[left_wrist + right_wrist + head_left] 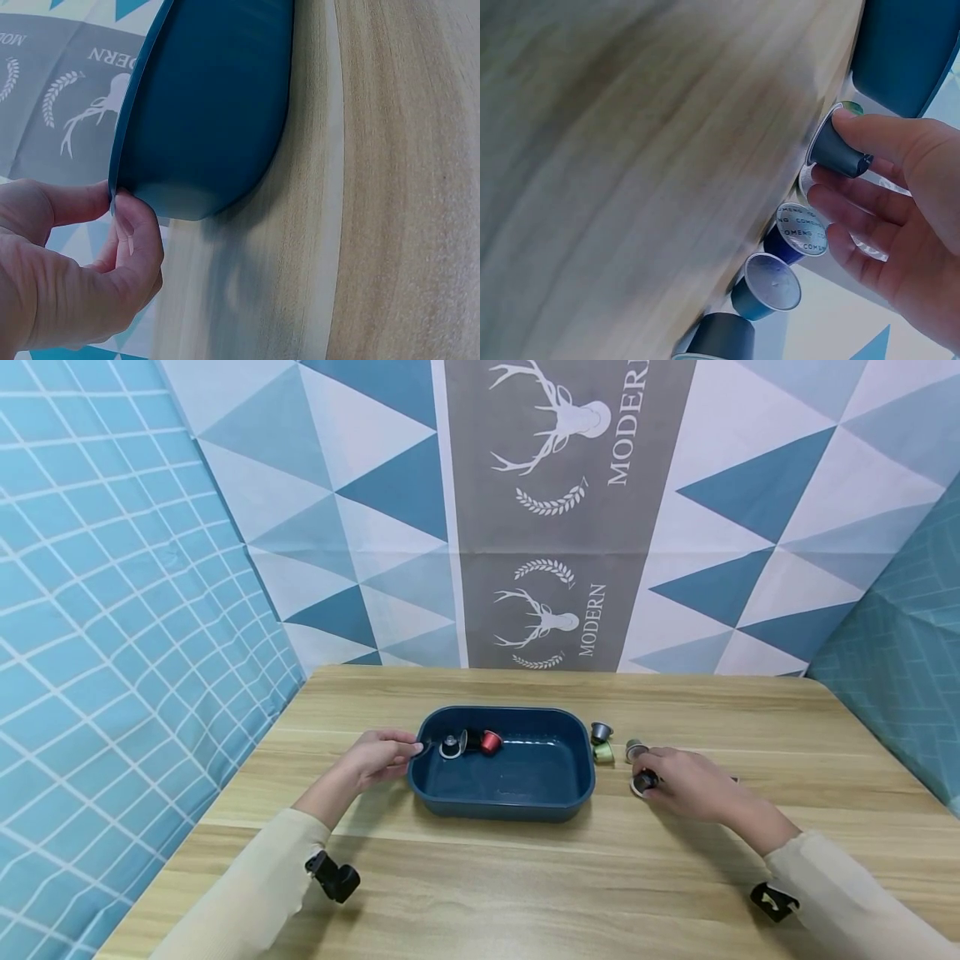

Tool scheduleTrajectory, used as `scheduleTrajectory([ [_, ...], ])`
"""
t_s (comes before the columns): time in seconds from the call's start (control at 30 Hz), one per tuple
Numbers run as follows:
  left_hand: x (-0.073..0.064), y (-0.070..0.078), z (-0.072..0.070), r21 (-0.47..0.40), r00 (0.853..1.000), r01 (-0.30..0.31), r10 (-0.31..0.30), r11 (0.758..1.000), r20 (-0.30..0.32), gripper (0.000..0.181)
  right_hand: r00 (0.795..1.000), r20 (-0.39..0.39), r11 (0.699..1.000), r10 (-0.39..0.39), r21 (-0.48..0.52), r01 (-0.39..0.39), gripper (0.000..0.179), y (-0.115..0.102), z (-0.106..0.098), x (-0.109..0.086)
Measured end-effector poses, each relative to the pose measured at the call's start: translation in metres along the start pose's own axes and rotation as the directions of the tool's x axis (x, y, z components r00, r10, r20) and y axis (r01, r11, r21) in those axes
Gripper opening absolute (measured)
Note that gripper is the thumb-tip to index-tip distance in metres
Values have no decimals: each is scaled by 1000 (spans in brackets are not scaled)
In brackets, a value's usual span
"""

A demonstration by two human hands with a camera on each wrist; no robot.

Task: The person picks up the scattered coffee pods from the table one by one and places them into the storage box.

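At the left end of a dark blue tray (502, 812), my left hand (378, 756) pinches the rim between thumb and fingers. A black coffee capsule (838, 150) is held between the thumb and fingers of my right hand (686, 783), low over the table to the right of the tray. Inside the tray, at its left end, lie a red capsule (491, 742) and a black capsule with a pale rim (450, 748). Between the tray and my right hand are a dark grey capsule (601, 732), a green capsule (603, 753) and a silver-grey capsule (635, 748).
The right wrist view shows a dark blue capsule with a printed lid (780, 246), a teal capsule (748, 301) and a dark capsule (724, 334) in a row beside my right hand. The wooden table (480, 893) ends at a patterned cloth wall (405, 568).
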State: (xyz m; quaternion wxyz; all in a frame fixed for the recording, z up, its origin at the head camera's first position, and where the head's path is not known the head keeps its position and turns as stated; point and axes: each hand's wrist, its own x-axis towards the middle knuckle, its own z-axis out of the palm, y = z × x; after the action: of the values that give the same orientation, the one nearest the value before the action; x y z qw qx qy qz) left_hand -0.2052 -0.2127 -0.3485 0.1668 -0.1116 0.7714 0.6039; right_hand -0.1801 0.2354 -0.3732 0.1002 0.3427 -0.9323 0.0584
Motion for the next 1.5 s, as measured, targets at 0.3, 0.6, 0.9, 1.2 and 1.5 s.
scheduleTrajectory([
  [0.3,0,0,0,5,1000,0,0,1000,-5,36,998,-46,999,-45,-23,44,25,-1,-4,6],
  [0.6,0,0,1,-10,1000,1,-1,1000,2,34,993,-97,998,-61,-18,59,22,-4,-5,13],
  [0.9,0,-1,1,5,1000,-9,9,1000,3,33,983,-148,994,-113,-27,110,23,-7,-10,23],
  [1.2,-1,-1,0,1,1000,-8,8,1000,6,34,988,-118,995,-102,-31,99,22,-9,-17,31],
  [1.5,-3,0,0,-1,1000,-12,12,1000,26,35,989,-120,995,-91,-61,84,24,-12,-27,39],
])
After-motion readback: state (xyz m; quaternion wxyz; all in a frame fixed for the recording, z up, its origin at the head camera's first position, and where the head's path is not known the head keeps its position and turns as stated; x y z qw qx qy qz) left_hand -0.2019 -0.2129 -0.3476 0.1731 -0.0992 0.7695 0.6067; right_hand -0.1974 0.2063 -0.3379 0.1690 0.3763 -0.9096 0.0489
